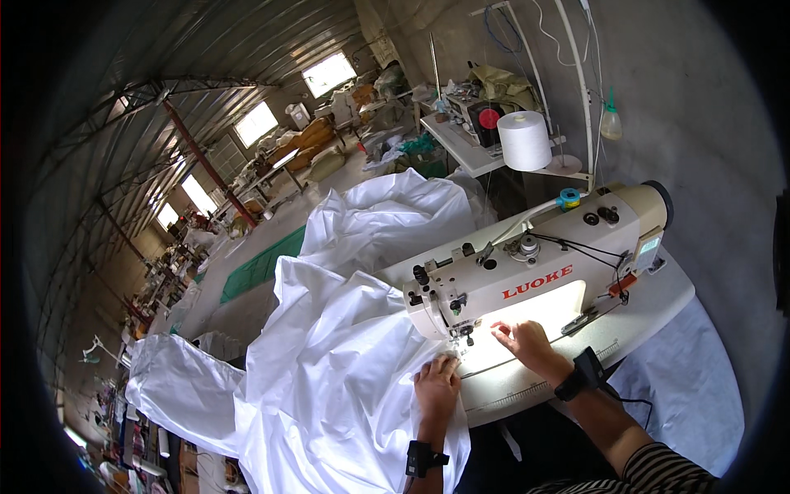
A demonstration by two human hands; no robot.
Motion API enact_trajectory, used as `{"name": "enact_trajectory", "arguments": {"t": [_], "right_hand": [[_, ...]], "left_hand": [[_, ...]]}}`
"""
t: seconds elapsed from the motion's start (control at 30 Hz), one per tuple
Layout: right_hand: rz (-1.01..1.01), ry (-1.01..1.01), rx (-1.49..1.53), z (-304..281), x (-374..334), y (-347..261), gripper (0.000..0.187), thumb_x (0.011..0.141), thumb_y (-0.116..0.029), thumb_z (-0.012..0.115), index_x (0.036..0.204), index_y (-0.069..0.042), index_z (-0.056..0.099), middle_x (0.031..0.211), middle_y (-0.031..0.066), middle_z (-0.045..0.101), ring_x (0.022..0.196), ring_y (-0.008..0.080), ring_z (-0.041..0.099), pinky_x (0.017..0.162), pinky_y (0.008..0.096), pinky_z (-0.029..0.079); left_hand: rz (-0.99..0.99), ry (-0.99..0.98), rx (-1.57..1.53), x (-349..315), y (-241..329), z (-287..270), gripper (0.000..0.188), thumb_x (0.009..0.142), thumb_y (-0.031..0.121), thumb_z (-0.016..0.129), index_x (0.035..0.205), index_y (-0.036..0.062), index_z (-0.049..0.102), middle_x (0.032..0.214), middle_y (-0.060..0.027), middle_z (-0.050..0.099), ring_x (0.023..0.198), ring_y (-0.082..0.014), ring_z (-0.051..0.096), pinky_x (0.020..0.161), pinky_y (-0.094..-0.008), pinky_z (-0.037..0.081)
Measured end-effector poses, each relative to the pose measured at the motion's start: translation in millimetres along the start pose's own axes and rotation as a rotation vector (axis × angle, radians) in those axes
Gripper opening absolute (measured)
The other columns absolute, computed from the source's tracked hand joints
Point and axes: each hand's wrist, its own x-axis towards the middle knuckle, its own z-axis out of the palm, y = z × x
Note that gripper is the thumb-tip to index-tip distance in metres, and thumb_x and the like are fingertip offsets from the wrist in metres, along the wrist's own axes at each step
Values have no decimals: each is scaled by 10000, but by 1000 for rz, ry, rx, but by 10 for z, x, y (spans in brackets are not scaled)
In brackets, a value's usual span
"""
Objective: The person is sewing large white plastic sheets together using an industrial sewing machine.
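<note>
Now both hands (485, 358) press crumpled white fabric (329, 370) flat under the sewing machine (527, 272)

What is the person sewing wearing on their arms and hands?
Both hands are bare, with no gloves. The left hand has a black band with a small black box strapped at the wrist. The right hand has the same kind of black band, with a thin black cable trailing off it. A black-and-white striped sleeve covers the right upper arm.

fabric (329, 370): plain white | sewing machine (535, 272): cream, red lettering | thread cone (524, 140): white | wrist straps (586, 372): black | sleeve (658, 473): black-and-white stripes | floor mat (259, 265): green
</note>
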Motion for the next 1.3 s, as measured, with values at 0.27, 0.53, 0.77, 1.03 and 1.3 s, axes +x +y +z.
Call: {"name": "enact_trajectory", "arguments": {"t": [0.27, 0.53, 0.77, 1.03, 1.3], "right_hand": [[-126, 269, -596, -656, -714, 564, 257, 754, -60, 675, 1009, -55, 643, 1028, 109, 594, 1013, 268, 574, 962, 393, 435], [-48, 202, -498, -522, -750, 662, 148, 889, -201, 603, 903, -55, 585, 964, 100, 602, 934, 271, 579, 826, 409, 424], [-315, 177, -173, -395, -683, -223, 86, 845, -152, 703, 882, -75, 714, 852, 70, 616, 836, 239, 612, 782, 384, 475], [-493, -214, -149, -392, -772, -227, 166, 825, -41, 668, 985, -68, 701, 853, 73, 635, 775, 224, 666, 682, 326, 571], [-174, -242, -399, -150, -798, -301, 174, 869, -194, 612, 929, -30, 602, 923, 140, 608, 896, 276, 635, 730, 374, 546]], "left_hand": [[14, 73, 18, 134, -207, 9, 314, 777, 126, 633, 1079, 119, 717, 1134, -27, 648, 1044, -257, 581, 907, -418, 451], [-25, 65, 85, 172, -131, 5, 297, 827, 161, 611, 1105, 115, 706, 1172, -44, 636, 1088, -268, 568, 942, -426, 431], [-117, 32, 188, 94, -201, -30, 329, 862, 224, 582, 1170, 156, 675, 1211, -19, 612, 1136, -258, 541, 977, -448, 400], [-205, 71, 224, -273, -559, -348, 308, 820, 169, 620, 1118, 168, 702, 1205, -7, 622, 1093, -263, 559, 941, -447, 422], [-204, 155, 156, -677, -563, -548, 304, 792, 145, 641, 1089, 164, 708, 1141, -4, 649, 1030, -263, 585, 886, -447, 439]]}}
